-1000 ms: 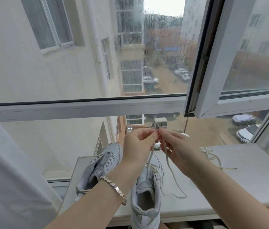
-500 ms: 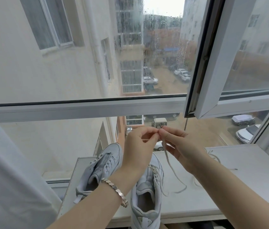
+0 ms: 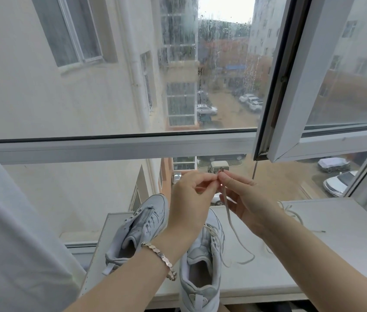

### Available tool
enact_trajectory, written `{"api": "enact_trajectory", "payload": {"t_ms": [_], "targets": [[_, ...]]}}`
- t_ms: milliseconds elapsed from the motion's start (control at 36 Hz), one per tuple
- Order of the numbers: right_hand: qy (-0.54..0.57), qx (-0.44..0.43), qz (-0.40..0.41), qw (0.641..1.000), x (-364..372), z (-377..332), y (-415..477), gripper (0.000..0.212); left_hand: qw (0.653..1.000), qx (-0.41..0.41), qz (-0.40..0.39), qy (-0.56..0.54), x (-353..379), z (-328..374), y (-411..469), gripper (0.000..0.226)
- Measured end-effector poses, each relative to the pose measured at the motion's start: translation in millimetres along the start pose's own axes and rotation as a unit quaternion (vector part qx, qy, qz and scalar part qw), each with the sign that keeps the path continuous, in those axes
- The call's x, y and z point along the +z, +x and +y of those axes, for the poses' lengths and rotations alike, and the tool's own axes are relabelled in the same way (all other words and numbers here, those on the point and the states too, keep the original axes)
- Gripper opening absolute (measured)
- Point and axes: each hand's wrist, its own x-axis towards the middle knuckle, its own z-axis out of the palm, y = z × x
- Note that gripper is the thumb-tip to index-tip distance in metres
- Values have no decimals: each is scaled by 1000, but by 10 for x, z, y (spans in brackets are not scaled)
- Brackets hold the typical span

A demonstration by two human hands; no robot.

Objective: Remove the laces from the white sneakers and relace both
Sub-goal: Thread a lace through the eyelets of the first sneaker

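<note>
Two pale grey-white leather sneakers stand on the white window sill (image 3: 335, 248), toes toward the glass. The nearer sneaker (image 3: 207, 248) has a lace crossing through its upper eyelets, and inside its opening only the pale lining is seen. Its heel is cut off by the lower edge of the view, and its toe is hidden behind the left wrist. The farther sneaker (image 3: 143, 224) leans to the left, just beside the first. If it is laced I cannot tell, because its front is small and partly behind the left hand (image 3: 189, 199).

Both hands are raised above the shoes, with the fingertips almost touching. The left hand pinches the end of the flat white shoelace (image 3: 228, 216) between thumb and forefinger. The right hand (image 3: 249, 199) pinches the same lace just beside it, its other fingers loosely curled. The lace hangs down from the right hand and makes a loop on the sill near the nearer sneaker. Where it ends is hard to follow.

A second white lace (image 3: 292, 213) lies loose on the sill behind the right forearm, partly hidden by it. A silver link bracelet (image 3: 159, 255) sits on the left wrist. A white curtain (image 3: 9, 233) covers the left side.
</note>
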Motion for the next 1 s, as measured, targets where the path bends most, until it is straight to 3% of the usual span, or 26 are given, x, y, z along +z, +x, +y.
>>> {"api": "enact_trajectory", "payload": {"t_ms": [111,250,361,444,583,639,694,806,944,1000], "targets": [[-18,-34,27,999,35,-97,36,19,999,-10,-52,8,-33,-150,10,22],[38,-108,9,993,160,-545,91,12,973,-140,-122,134,-136,-686,-9,16],[78,-170,13,982,304,-907,157,10,947,-248,-137,153,-137,-1035,-52,26],[36,-201,38,978,382,-1055,213,8,926,-304,-178,138,-37,-1133,-56,29],[-54,-249,58,965,404,-1192,256,9,922,-268,-240,140,106,-1107,-42,13],[-88,-265,58,958,415,-1250,267,9,928,-216,-262,156,118,-1082,-19,24],[-122,-291,60,947,432,-1312,288,10,938,-185,-240,167,124,-1071,-14,40],[-209,-370,92,901,412,-1441,340,12,959,-242,-119,90,138,-1098,-29,28],[-282,-416,112,857,285,-1464,383,15,940,-338,18,-45,121,-947,114,25],[-298,-422,110,849,243,-1443,384,20,941,-324,60,-79,106,-901,196,25]]}}
